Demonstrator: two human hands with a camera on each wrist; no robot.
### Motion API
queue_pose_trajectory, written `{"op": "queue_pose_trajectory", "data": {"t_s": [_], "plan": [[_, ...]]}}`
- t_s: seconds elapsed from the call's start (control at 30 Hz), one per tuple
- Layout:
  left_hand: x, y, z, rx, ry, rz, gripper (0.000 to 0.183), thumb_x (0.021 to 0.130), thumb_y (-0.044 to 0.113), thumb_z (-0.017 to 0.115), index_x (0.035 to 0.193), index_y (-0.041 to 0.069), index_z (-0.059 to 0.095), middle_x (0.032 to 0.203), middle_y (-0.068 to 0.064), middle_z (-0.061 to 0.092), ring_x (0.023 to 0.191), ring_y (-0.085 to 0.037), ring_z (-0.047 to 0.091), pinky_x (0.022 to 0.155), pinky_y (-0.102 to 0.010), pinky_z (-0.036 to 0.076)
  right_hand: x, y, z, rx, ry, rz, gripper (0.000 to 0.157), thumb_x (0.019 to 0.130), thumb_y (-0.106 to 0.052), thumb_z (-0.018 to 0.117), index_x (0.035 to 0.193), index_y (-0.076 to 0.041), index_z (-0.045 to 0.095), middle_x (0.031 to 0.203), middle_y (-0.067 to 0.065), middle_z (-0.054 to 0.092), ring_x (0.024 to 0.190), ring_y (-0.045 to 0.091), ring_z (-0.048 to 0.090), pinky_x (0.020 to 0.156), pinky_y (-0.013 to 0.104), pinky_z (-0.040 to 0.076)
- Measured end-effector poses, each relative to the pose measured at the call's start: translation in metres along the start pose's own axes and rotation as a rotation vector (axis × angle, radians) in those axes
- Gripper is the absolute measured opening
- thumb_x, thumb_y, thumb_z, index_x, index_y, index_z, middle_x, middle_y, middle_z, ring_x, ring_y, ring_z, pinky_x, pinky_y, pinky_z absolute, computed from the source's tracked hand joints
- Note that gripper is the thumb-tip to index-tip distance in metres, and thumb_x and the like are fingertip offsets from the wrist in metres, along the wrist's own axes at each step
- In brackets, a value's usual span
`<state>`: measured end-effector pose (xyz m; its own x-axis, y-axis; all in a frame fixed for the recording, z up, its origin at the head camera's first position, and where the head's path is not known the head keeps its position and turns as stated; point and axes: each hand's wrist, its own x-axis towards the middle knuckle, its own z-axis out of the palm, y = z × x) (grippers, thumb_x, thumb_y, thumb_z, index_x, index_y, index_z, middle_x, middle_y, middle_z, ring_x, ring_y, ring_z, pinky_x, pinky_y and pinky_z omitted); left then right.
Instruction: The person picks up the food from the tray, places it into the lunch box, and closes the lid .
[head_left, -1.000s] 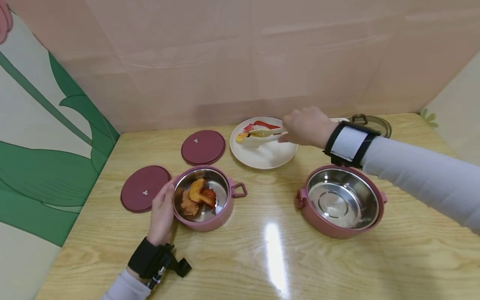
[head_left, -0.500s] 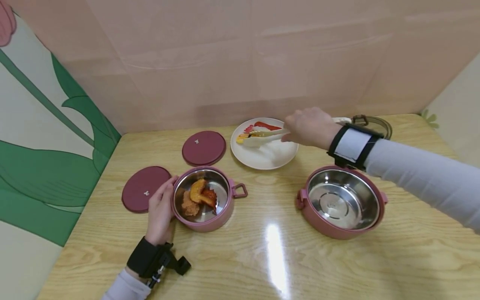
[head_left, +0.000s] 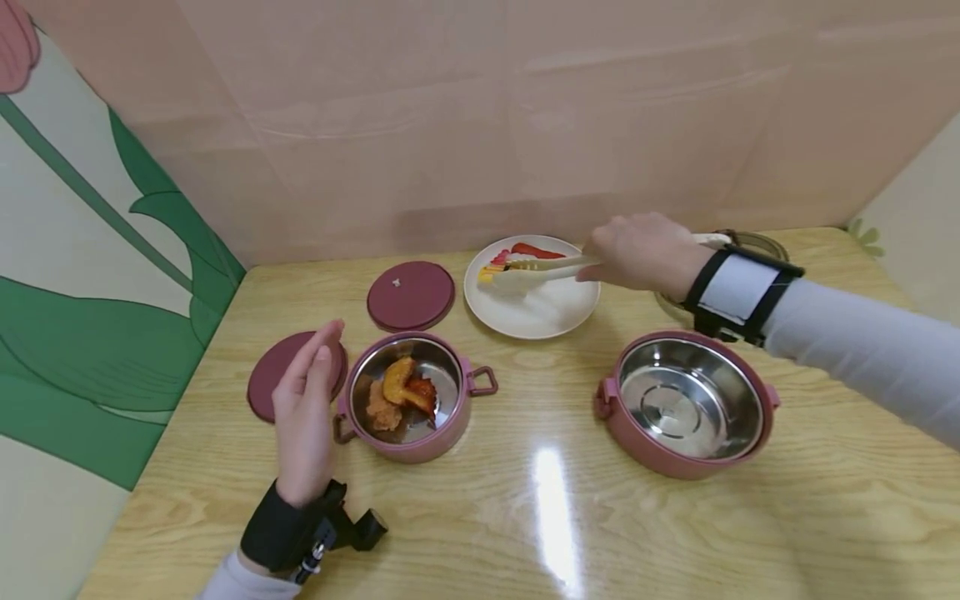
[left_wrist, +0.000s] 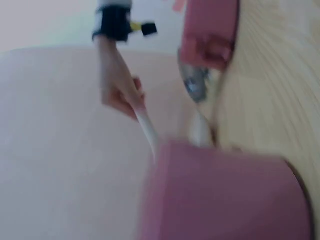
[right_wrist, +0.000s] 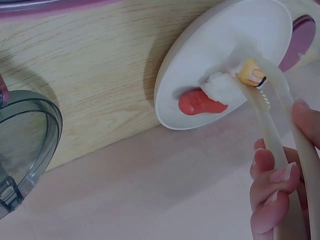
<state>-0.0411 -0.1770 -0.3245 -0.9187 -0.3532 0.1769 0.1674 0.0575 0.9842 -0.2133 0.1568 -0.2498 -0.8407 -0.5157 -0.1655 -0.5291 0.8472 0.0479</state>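
Note:
My right hand (head_left: 637, 250) grips cream-coloured tongs (head_left: 555, 268) over the white plate (head_left: 528, 321). Between the tong tips, in the right wrist view, is a small yellow food piece (right_wrist: 251, 73) with a dark band. Close by on the plate lie a white lump (right_wrist: 219, 88) and a red sausage-like piece (right_wrist: 200, 103). My left hand (head_left: 303, 425) is raised with straight fingers, just left of the small pink pot (head_left: 420, 451), holding nothing. Inside that pot are brown and orange food pieces (head_left: 399, 383). Motion blurs the left wrist view, where the pot's pink side (left_wrist: 230, 190) fills the lower part.
A larger pink pot (head_left: 686, 468) with a bare steel inside stands at the right. Two dark red lids, a front one (head_left: 262, 387) and a back one (head_left: 411, 300), lie at the left. Behind my right wrist is a clear lid (right_wrist: 37, 145). A pinkish wall covering borders the table's back.
My left hand has let go of the small pot's side and lifted leftward, uncovering its left handle. My right hand and the tongs have shifted slightly right.

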Motion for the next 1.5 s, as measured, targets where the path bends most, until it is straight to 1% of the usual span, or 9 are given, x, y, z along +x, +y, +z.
{"op": "queue_pose_trajectory", "data": {"t_s": [0.33, 0.5, 0.6, 0.63, 0.73, 1.03, 1.17, 1.33, 1.5], "plan": [[-0.025, 0.018, 0.053, -0.085, -0.27, 0.015, 0.038, 0.105, 0.017, 0.042, 0.139, 0.004, 0.051, 0.141, -0.006, 0.053, 0.131, -0.01, 0.046, 0.11, -0.023, 0.036, -0.011, 0.004, -0.012, 0.009, 0.009, 0.012, 0.03, 0.091, -0.042, 0.065, 0.093, -0.013, 0.073, 0.074, 0.001, 0.063, 0.058, 0.019, 0.053, 0.048, 0.032, 0.045], [-0.034, 0.011, 0.087, -0.125, -0.399, -0.036, 0.037, 0.104, 0.016, 0.043, 0.139, 0.005, 0.051, 0.136, -0.01, 0.056, 0.114, -0.004, 0.055, 0.096, -0.019, 0.045, -0.016, 0.007, -0.02, 0.022, 0.017, 0.003, 0.032, 0.092, -0.041, 0.064, 0.099, -0.012, 0.075, 0.077, 0.002, 0.067, 0.059, 0.018, 0.055, 0.05, 0.033, 0.049], [-0.038, 0.003, 0.107, -0.141, -0.482, -0.067, 0.039, 0.104, 0.016, 0.043, 0.14, 0.005, 0.049, 0.139, -0.01, 0.054, 0.12, -0.011, 0.054, 0.101, -0.026, 0.044, -0.017, 0.008, -0.023, 0.028, 0.034, -0.012, 0.031, 0.092, -0.041, 0.065, 0.097, -0.012, 0.075, 0.078, 0.003, 0.069, 0.058, 0.018, 0.055, 0.051, 0.034, 0.05], [-0.04, 0.0, 0.113, -0.141, -0.503, -0.076, 0.039, 0.104, 0.016, 0.043, 0.141, 0.004, 0.048, 0.146, -0.008, 0.048, 0.133, -0.013, 0.043, 0.111, -0.031, 0.036, -0.017, 0.009, -0.023, 0.027, 0.04, -0.016, 0.03, 0.092, -0.041, 0.065, 0.094, -0.013, 0.075, 0.078, 0.003, 0.069, 0.058, 0.018, 0.055, 0.051, 0.035, 0.051], [-0.044, -0.009, 0.131, -0.174, -0.561, -0.119, 0.041, 0.104, 0.015, 0.044, 0.142, 0.001, 0.046, 0.147, -0.011, 0.046, 0.138, -0.021, 0.04, 0.115, -0.037, 0.032, -0.018, 0.01, -0.025, 0.027, 0.051, -0.015, 0.028, 0.092, -0.041, 0.065, 0.088, -0.015, 0.073, 0.074, 0.001, 0.067, 0.058, 0.018, 0.054, 0.051, 0.037, 0.05], [-0.056, -0.03, 0.192, -0.213, -0.608, -0.228, 0.045, 0.103, 0.015, 0.046, 0.143, -0.003, 0.042, 0.147, -0.015, 0.045, 0.136, -0.026, 0.042, 0.111, -0.032, 0.037, -0.019, 0.011, -0.027, 0.032, 0.068, -0.017, 0.027, 0.092, -0.041, 0.064, 0.086, -0.017, 0.073, 0.073, 0.0, 0.067, 0.058, 0.018, 0.056, 0.051, 0.039, 0.049], [-0.057, -0.038, 0.216, -0.2, -0.602, -0.253, 0.047, 0.101, 0.015, 0.048, 0.143, -0.004, 0.041, 0.147, -0.016, 0.044, 0.133, -0.02, 0.044, 0.108, -0.028, 0.038, -0.019, 0.011, -0.028, 0.035, 0.08, -0.02, 0.027, 0.092, -0.042, 0.065, 0.085, -0.017, 0.073, 0.07, -0.001, 0.064, 0.057, 0.018, 0.054, 0.049, 0.035, 0.047], [-0.057, -0.045, 0.234, -0.046, -0.589, -0.221, 0.05, 0.1, 0.018, 0.052, 0.145, 0.0, 0.041, 0.149, -0.01, 0.043, 0.133, -0.008, 0.039, 0.109, -0.02, 0.033, -0.019, 0.011, -0.029, 0.031, 0.092, -0.024, 0.026, 0.091, -0.041, 0.065, 0.083, -0.017, 0.072, 0.066, -0.002, 0.062, 0.055, 0.017, 0.053, 0.048, 0.034, 0.046], [-0.057, -0.055, 0.244, -0.019, -0.58, -0.202, 0.051, 0.099, 0.014, 0.052, 0.146, 0.0, 0.038, 0.152, -0.01, 0.039, 0.14, -0.011, 0.031, 0.115, -0.023, 0.027, -0.02, 0.012, -0.03, 0.037, 0.099, -0.031, 0.024, 0.092, -0.039, 0.066, 0.087, -0.018, 0.073, 0.065, -0.003, 0.062, 0.055, 0.017, 0.054, 0.048, 0.035, 0.046]]}}
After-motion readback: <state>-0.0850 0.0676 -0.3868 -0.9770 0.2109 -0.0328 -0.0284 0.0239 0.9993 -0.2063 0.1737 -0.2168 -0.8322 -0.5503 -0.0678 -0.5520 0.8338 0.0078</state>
